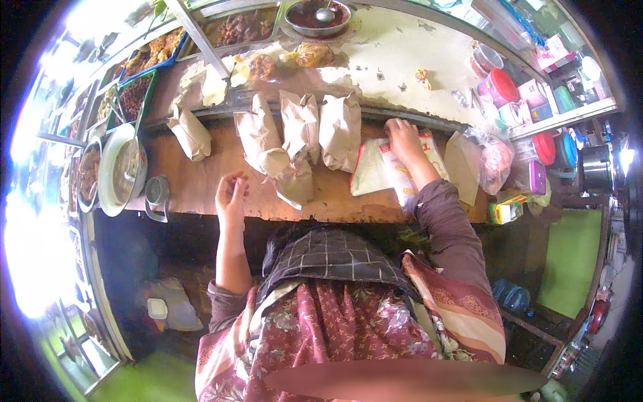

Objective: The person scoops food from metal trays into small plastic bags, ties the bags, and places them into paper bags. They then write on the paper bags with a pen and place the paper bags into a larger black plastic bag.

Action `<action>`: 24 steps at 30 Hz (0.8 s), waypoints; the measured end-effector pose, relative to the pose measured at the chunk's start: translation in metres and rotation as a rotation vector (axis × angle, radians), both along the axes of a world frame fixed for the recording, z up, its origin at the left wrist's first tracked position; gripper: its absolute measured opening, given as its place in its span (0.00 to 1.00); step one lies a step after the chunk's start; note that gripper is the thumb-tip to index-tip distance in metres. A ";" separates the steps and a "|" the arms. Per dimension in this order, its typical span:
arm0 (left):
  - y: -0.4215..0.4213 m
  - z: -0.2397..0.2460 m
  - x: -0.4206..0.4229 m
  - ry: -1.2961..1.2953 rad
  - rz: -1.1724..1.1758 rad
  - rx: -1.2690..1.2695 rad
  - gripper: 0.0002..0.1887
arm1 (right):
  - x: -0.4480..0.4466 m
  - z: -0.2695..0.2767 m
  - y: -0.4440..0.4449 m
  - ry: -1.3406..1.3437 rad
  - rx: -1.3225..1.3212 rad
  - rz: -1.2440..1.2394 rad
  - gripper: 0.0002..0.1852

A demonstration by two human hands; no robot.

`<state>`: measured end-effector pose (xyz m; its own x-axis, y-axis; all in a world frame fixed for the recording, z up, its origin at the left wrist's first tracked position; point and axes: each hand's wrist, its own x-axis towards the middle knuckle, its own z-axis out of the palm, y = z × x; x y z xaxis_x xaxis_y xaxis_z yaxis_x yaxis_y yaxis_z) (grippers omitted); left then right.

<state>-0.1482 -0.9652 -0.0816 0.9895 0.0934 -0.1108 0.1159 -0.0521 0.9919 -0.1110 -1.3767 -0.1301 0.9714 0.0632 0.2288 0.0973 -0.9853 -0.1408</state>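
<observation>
Over the wooden counter [191,181], my left hand [232,193] is raised with its fingers loosely curled and nothing visible in them. My right hand [406,141] rests on a printed packet of plastic bags [402,183]; its fingertips point down at the far edge, and their grip is hidden. Several brown paper parcels stand or lean mid-counter, among them a tall parcel [340,131] and a front parcel [295,183]. A smaller paper parcel [190,133] lies apart, beyond my left hand. Just right of my right hand is a sheet of brown paper [463,163].
At left are a white enamel basin [106,171], a grey plastic mug [157,191] and food trays. A metal bowl with a ladle [325,16] and bagged food [311,54] stand at the back. Right lie a knotted plastic bag [496,163], a small box [506,212] and lidded tubs.
</observation>
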 end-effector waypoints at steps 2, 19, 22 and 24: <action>-0.002 -0.010 0.019 0.009 0.043 0.027 0.14 | -0.004 0.014 -0.001 -0.264 0.223 0.125 0.07; -0.055 -0.077 0.099 -0.216 -0.104 0.011 0.40 | -0.174 0.053 0.153 0.044 2.301 -0.553 0.11; -0.066 -0.077 0.099 -0.215 -0.133 -0.028 0.40 | -0.175 0.050 0.165 0.275 2.258 -0.463 0.10; -0.066 -0.076 0.100 -0.163 -0.165 -0.043 0.40 | -0.168 0.047 0.164 0.273 2.152 -0.372 0.09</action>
